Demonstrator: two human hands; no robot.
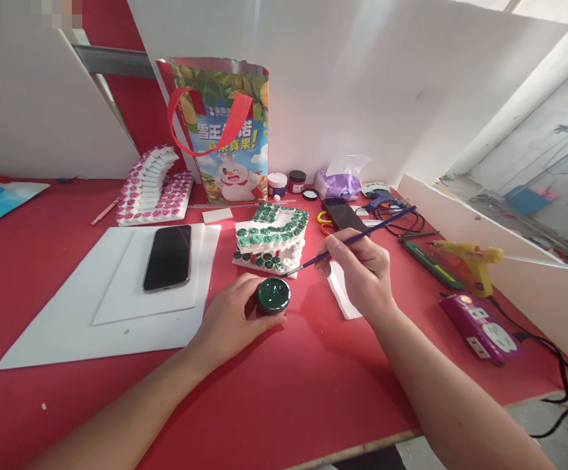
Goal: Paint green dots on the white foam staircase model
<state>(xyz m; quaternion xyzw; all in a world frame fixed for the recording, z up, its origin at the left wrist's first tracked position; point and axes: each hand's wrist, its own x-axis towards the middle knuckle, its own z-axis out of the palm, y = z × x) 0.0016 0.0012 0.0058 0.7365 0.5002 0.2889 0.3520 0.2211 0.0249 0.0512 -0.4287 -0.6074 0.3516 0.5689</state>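
Note:
My left hand point(237, 310) is wrapped around a small jar of dark green paint point(273, 296) on the red table. In my right hand point(360, 271) is a thin blue paintbrush point(382, 224), its tip at the jar's far rim. Whether the bristles touch the rim I cannot tell. Just behind the jar stands a small curved model point(271, 238) covered in rows of rosette-like pieces. Many of its rosettes are green, while those at its lower right are white. A folded white tissue point(343, 290) lies under my right hand.
Left, a phone point(168, 258) rests on white boards point(68, 307). Behind are a pink-and-white model point(154, 189), a printed bag point(235, 137), paint jars point(297, 181) and a purple tissue pack point(339, 185). Right are a green utility knife point(431, 264), yellow glue gun point(473, 261) and purple power strip point(482, 328) with cords.

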